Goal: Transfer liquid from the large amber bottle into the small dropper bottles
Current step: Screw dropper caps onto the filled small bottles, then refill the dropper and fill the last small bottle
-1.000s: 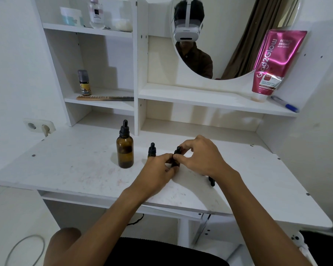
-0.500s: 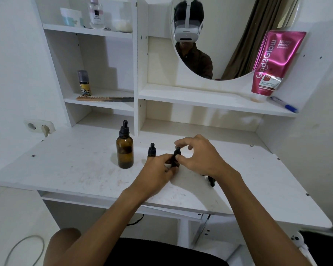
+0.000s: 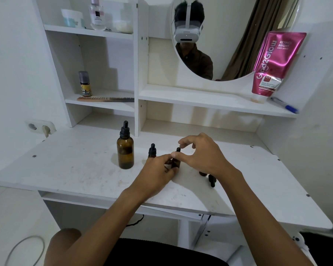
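Left grip (image 3: 158, 169) holds dropper bottle (image 3: 175, 163) (upright); right grip (image 3: 204, 156) over cap (image 3: 178, 150).

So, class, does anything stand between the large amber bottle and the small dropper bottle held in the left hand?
Yes. A second dropper bottle stands upright on the desk, between the large amber bottle and the held bottle in the left hand.
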